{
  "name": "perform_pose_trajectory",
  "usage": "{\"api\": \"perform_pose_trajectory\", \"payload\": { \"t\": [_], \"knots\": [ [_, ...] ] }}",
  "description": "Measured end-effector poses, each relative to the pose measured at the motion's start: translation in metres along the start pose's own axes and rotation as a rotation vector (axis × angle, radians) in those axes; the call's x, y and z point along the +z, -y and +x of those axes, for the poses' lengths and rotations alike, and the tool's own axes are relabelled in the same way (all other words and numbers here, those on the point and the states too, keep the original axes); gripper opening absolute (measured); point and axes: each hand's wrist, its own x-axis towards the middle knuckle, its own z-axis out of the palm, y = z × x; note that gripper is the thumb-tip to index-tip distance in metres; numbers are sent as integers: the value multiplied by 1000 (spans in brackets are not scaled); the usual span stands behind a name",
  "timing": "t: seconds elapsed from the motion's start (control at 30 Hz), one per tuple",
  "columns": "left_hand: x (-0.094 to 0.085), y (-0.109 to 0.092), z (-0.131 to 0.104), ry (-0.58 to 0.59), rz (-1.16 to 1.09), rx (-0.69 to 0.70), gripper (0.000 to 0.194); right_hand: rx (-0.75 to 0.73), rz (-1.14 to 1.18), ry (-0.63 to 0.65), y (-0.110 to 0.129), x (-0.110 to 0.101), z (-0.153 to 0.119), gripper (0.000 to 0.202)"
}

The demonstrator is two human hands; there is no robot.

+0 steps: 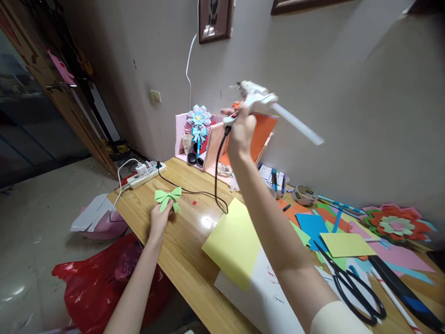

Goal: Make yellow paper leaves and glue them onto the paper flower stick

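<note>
My left hand (161,218) pinches a light green paper bow (168,197) above the left part of the wooden table (189,253). In my right hand (243,132), raised high before the wall, is a white glue gun (256,96) with a clear glue stick (299,123) jutting from its back end. Its nozzle points up and to the left, well apart from the bow. A black cord (217,171) hangs from the gun's handle down to the table. Yellow paper (233,241) lies below my right forearm.
A power strip (148,175) sits at the table's left end. Paper-lined boxes with a blue paper flower (199,117) stand at the back. To the right are black scissors (351,283), coloured paper, tape (304,195) and a layered paper flower (396,223). A red plastic bag (93,287) is beside the table.
</note>
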Motion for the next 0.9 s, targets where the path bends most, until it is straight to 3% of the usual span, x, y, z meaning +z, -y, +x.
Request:
{"api": "perform_pose_trajectory", "payload": {
  "t": [0.1,0.17,0.3,0.43,0.57,0.9],
  "knots": [
    [19,-5,6,40,30,58,43,-86,-124,94,30,-37,-1,52],
    [35,-7,6,80,51,88,43,-41,-213,110,32,-70,-23,41],
    [69,-10,-4,202,124,138,35,282,-345,274,6,-133,-98,35],
    [87,-6,-25,341,203,171,28,566,-449,436,-22,-173,-169,35],
    [92,1,-41,439,266,173,26,624,-424,419,-34,-188,-201,35],
    [94,14,-50,568,339,168,30,708,-430,448,-44,-189,-202,39]
  ]
}}
